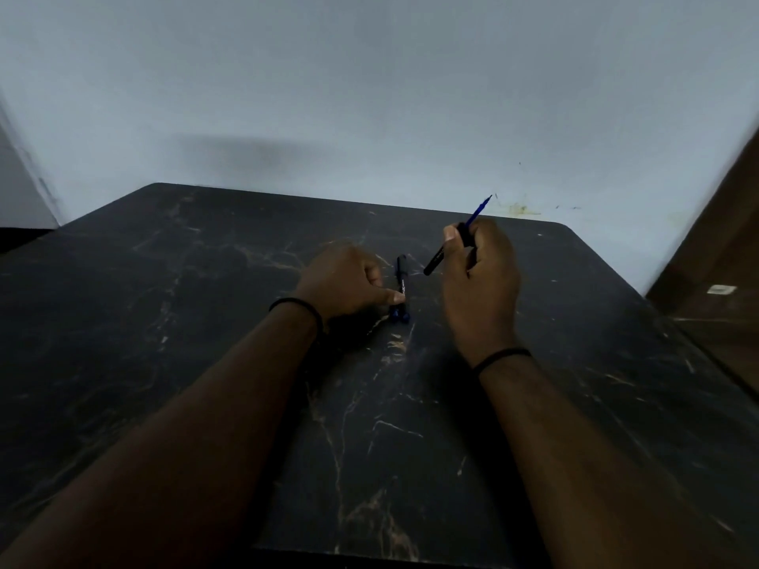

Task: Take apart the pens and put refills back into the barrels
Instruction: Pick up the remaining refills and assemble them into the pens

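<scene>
Pens are two here; one lies flat on the black marble table point(205, 363), the other is up in my right hand point(478, 277); landmark is the lying pen point(401, 281), near the table's middle, blue end toward me, black end away; small blue pieces point(399, 317) sit at its near end, caps or tips, too small to tell; my left hand point(349, 283) is just left of it, fingers curled, thumb tip touching the barrel, probably pinning it so it won't roll; whether the curled fingers hold anything I can't tell; right of and above the lying pen, my right hand grips the black barrel point(441, 256) between thumb and curled fingers, tilted, blue refill point(478, 209) poking out the far upper end toward the wall point(369, 96); tilt likely lets the refill slide along the barrel; refill looks part-way in, so I'd judge this is mid insertion or withdrawal, can't say which; black band point(499, 357) on my right wrist, another band point(295, 308) on my left.
</scene>
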`<act>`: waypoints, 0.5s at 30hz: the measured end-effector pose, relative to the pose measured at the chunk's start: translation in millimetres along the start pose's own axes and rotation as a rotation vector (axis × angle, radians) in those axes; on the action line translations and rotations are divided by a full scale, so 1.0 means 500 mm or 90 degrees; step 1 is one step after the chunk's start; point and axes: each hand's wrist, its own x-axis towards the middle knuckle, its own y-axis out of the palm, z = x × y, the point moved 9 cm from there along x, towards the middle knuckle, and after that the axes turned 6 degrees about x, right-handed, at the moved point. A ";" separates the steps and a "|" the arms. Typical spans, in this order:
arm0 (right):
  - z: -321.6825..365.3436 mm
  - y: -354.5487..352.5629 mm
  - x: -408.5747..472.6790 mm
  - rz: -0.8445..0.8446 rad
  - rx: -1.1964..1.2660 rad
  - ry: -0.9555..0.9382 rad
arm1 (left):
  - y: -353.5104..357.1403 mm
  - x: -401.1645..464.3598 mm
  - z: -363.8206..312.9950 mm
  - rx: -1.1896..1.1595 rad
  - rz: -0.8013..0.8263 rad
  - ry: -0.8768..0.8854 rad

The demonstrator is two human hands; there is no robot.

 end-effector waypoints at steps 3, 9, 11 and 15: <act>-0.003 0.000 0.000 -0.001 0.007 0.002 | -0.019 0.002 0.013 -0.032 -0.012 0.007; -0.002 0.001 -0.001 0.000 -0.007 -0.003 | -0.039 0.001 0.017 0.118 -0.072 -0.016; -0.002 0.000 0.000 -0.002 -0.009 -0.004 | -0.031 0.002 0.015 0.178 -0.033 -0.031; -0.016 0.008 -0.004 0.018 0.013 0.022 | -0.017 0.000 0.004 0.227 0.051 -0.030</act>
